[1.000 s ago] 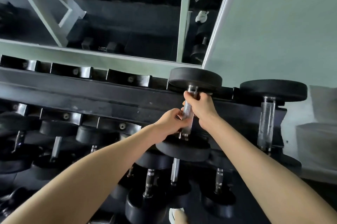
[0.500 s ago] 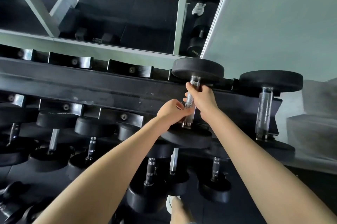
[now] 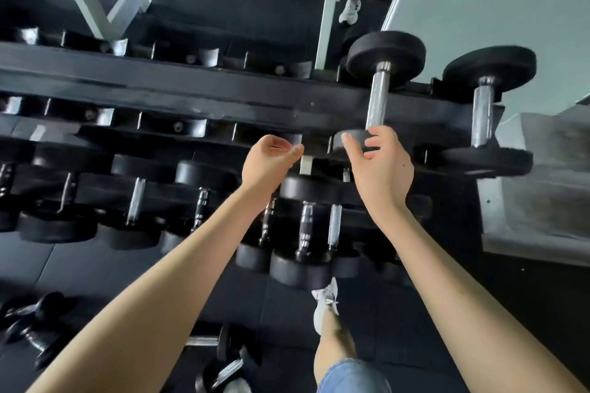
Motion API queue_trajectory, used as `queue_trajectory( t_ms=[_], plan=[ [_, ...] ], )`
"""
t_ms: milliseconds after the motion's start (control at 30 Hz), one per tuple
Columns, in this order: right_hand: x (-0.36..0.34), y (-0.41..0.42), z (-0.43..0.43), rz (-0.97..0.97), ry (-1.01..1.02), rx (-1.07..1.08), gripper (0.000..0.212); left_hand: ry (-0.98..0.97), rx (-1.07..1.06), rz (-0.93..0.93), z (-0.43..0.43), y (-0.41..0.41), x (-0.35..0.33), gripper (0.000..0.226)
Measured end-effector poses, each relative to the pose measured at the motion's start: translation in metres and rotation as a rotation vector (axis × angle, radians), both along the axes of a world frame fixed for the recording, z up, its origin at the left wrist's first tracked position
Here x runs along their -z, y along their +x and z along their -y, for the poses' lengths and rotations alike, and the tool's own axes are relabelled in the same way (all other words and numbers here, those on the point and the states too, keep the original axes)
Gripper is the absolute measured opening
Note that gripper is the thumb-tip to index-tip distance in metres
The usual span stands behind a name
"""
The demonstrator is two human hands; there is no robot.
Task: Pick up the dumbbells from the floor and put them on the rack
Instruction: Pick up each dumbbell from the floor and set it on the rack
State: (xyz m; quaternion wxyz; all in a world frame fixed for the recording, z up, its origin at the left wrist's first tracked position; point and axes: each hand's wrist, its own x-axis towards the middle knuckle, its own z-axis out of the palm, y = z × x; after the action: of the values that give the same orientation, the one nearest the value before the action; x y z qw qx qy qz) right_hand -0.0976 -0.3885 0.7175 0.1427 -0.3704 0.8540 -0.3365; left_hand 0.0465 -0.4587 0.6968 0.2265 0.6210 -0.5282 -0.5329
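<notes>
The dumbbell (image 3: 380, 98) sits on the rack (image 3: 191, 89), so placing seems done. My left hand (image 3: 268, 162) is loosely curled and empty, my right hand (image 3: 376, 165) has fingers (image 3: 351, 146) apart near its head. Next I fetch the floor dumbbells (image 3: 220, 344)

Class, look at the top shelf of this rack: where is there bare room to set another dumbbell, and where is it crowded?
Free: the empty cradles on the top shelf, left of the dumbbell by the right hand. Crowded: the lower row of dumbbells stands side by side.
</notes>
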Motion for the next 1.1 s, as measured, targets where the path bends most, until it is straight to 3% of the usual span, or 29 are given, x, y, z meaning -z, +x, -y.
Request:
queue_trajectory(
  t_ms=[133,400,767,833,967,1100],
  plan=[
    [0.019,0.087,-0.068,0.080,0.054,-0.050,0.047,0.047,-0.011,0.005,-0.061,0.092,0.021,0.021],
    [0.122,0.231,-0.197,0.298,0.446,-0.161,0.045,0.285,-0.142,0.175,-0.191,0.273,0.122,0.014],
    [0.260,0.301,-0.293,0.257,0.842,-0.540,0.045,0.562,-0.209,0.438,-0.328,0.364,0.265,0.023],
    [0.292,0.304,-0.300,0.218,0.865,-0.650,0.045,0.634,-0.277,0.380,-0.353,0.365,0.300,0.026],
    [0.364,0.313,-0.311,0.164,0.874,-0.845,0.046,0.878,-0.735,-0.031,-0.392,0.354,0.375,0.033],
    [0.443,0.326,-0.318,0.148,0.890,-0.980,0.048,1.088,-1.095,-0.378,-0.413,0.339,0.450,0.054]
  ],
)
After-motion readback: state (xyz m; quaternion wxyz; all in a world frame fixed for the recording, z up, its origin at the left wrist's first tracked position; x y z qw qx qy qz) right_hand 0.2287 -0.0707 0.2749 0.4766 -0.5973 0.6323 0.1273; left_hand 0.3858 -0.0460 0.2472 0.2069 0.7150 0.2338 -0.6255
